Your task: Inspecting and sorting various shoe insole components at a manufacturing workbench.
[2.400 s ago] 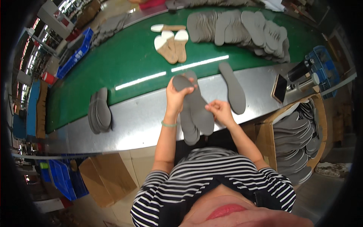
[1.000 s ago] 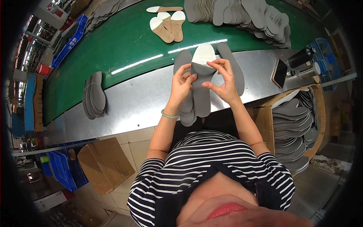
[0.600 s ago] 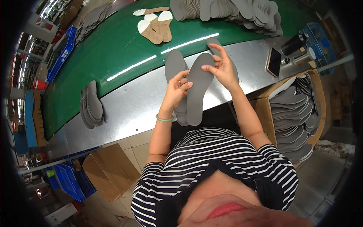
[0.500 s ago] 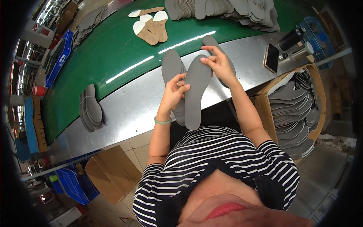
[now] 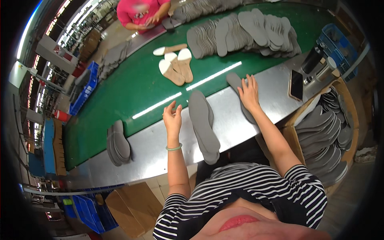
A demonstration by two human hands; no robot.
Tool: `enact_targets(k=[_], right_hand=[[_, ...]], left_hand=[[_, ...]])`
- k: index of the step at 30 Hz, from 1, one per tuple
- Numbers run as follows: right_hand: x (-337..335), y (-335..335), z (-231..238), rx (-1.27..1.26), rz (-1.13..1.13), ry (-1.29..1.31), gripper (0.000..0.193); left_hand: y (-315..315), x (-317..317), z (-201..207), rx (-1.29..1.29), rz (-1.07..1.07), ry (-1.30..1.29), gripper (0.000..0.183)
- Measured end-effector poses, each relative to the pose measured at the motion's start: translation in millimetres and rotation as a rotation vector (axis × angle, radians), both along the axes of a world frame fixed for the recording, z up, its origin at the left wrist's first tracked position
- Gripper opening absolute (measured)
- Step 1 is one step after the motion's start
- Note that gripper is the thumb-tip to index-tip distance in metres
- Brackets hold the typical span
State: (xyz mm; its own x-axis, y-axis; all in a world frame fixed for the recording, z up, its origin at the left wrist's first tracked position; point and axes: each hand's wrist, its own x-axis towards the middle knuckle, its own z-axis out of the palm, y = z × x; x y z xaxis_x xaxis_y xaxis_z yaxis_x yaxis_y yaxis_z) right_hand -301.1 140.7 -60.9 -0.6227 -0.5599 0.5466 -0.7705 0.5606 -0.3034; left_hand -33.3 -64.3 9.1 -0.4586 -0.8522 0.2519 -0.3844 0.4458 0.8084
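Note:
A small stack of grey shoe insoles [image 5: 203,122] lies on the metal edge of the table in front of me. To the left of it, my left hand [image 5: 173,121] is held with nothing in it, its fingers loosely bent and apart. My right hand [image 5: 249,96] rests with fingers spread at the right side of another grey insole [image 5: 233,81], partly covering it. Whether it presses on that insole, I cannot tell. Further left on the metal strip sits a banded bundle of grey insoles [image 5: 118,143].
Long rows of grey insoles [image 5: 240,34] and several brown-and-white insoles [image 5: 176,68] lie on the green tabletop [image 5: 144,94]. On the right are a phone [image 5: 296,85], a black bottle [image 5: 313,59], a blue basket [image 5: 338,50] and a carton of insoles [image 5: 320,132]. A person in pink [image 5: 144,14] stands across.
The insole I held in both hands now lies on the middle stack. My hands have let go and moved apart, the right one to the insole on the right. The view has shifted.

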Motion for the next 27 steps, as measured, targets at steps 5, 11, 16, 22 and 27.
enact_targets(k=[5, 11, 16, 22, 27], right_hand=[[2.6, 1.2, 9.3, -0.061, 0.050, 0.006, 0.036], [4.8, 2.7, 14.1, -0.139, 0.158, 0.081, 0.022], [10.6, -0.2, 21.9, -0.212, 0.172, 0.013, 0.023], [1.5, 0.7, 8.8, -0.330, 0.301, -0.059, 0.020], [2.0, 24.7, 24.3, -0.462, 0.377, -0.322, 0.018]], left_hand=[[-96.5, -54.9, -33.3, 0.495, -0.050, 0.159, 0.058], [-138.6, -126.8, -60.8, 1.023, 0.023, 0.473, 0.046], [-136.5, -110.5, -66.4, 0.909, 0.020, 0.544, 0.042], [-97.4, -41.2, -8.3, -0.300, 0.348, 0.335, 0.026], [-40.5, 25.3, 72.4, -0.221, 0.303, 0.669, 0.033]])
